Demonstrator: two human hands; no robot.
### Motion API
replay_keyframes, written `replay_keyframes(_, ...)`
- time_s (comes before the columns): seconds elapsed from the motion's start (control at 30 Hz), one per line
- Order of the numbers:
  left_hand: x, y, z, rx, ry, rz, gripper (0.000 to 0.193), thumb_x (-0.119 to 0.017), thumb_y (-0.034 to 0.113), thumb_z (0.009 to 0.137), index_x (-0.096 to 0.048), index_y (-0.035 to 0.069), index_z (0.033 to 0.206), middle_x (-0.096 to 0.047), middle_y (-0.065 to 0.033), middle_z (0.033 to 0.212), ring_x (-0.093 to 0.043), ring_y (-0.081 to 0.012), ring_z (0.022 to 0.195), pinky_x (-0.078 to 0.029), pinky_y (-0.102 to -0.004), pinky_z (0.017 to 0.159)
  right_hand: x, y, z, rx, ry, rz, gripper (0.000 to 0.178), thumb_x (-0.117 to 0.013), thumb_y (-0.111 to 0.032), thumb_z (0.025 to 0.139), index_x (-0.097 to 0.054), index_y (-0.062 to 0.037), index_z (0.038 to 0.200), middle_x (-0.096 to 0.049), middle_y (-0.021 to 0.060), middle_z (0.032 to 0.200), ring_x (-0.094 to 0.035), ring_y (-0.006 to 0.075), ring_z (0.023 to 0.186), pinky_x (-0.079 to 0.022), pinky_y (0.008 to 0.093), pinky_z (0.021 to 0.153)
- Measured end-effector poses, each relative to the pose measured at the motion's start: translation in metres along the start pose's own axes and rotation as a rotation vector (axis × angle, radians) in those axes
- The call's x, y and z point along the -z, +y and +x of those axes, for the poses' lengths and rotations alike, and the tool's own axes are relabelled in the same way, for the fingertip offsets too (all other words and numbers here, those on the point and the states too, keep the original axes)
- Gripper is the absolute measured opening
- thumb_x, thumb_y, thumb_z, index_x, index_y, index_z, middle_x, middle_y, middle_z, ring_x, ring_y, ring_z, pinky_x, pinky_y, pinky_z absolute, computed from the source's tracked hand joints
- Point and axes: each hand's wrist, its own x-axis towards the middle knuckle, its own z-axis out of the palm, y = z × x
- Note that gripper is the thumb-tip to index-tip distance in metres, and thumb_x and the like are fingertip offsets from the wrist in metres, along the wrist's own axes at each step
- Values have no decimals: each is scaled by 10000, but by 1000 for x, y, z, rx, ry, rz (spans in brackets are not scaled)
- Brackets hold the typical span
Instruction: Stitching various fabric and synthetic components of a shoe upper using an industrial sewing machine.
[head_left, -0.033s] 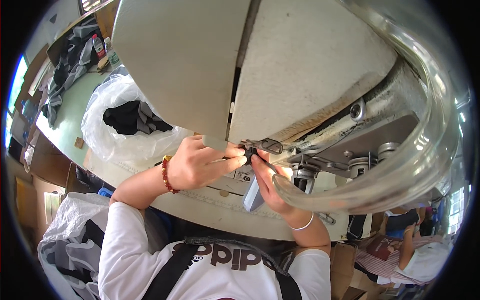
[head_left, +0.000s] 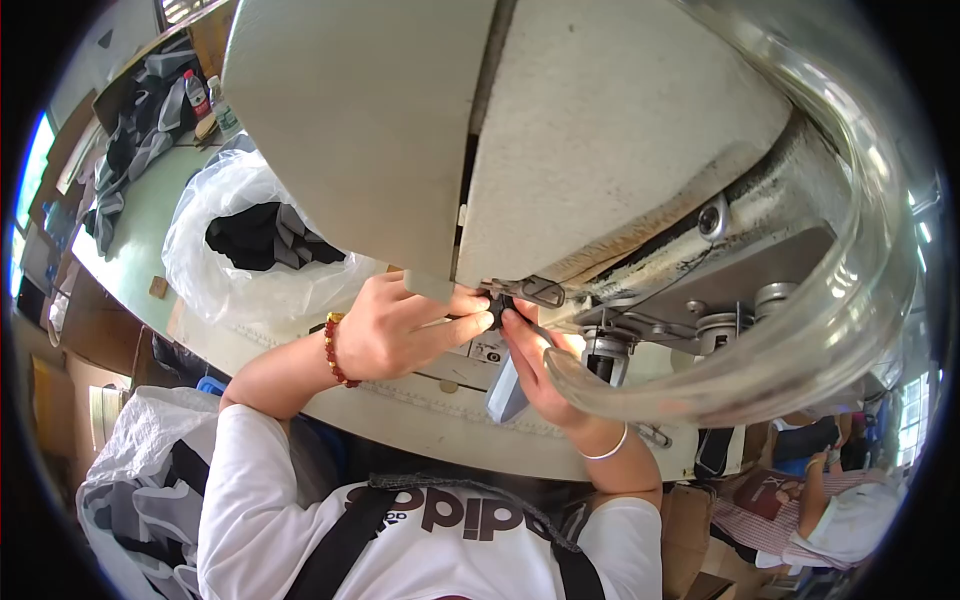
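My left hand [head_left: 400,335], with a red bead bracelet on the wrist, pinches a small dark piece [head_left: 497,303] under the head of a grey sewing machine [head_left: 600,150]. My right hand [head_left: 550,380], wearing a thin white bracelet, meets it from the other side, fingertips touching the same dark piece. A flat grey-blue piece [head_left: 505,392] sits held in my right palm and hangs down from it. What the dark piece is stays too small to tell.
A thick clear tube [head_left: 800,375] curves past the machine on the right. A clear plastic bag with dark garments [head_left: 250,250] lies on the green table [head_left: 135,235]. Bottles [head_left: 200,95] stand at the back left. Another person [head_left: 830,500] sits at lower right.
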Motion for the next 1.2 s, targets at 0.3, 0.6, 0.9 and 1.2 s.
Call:
replay_keyframes(0.3,-16,-7,-9,-122,73,98,252,-821,104,743,-789,64,990,-748,-55,1056,-761,-187,949,-598,-285,700,2,3,-13,5,-92,4,497,-760,128,864,-657,42,1342,-660,253,1319,-703,390,1097,-570,437,961)
replay_keyframes(0.6,-14,2,-2,-158,98,268,244,-769,47,740,-782,92,980,-730,-23,1052,-612,-60,647,-420,-219,491,2,10,-11,-89,-132,217,556,-669,189,868,-638,32,1401,-649,222,1366,-698,372,1111,-555,406,975)
replay_keyframes(0.9,-9,4,4,-141,26,330,302,-744,70,719,-768,96,1019,-701,-13,1020,-580,-91,623,-451,-232,510,-28,39,-46,-1168,-68,1043,339,-746,-152,1002,-699,-62,1326,-658,8,1146,-598,97,969,-497,252,831)
replay_keyframes(1.2,-4,9,1,-29,-51,298,379,-720,99,728,-778,109,1102,-679,5,1055,-628,-158,797,-538,-296,666,-13,44,-60,-1754,124,2045,392,-826,-339,956,-729,-41,1191,-663,-10,996,-588,57,915,-489,200,814)
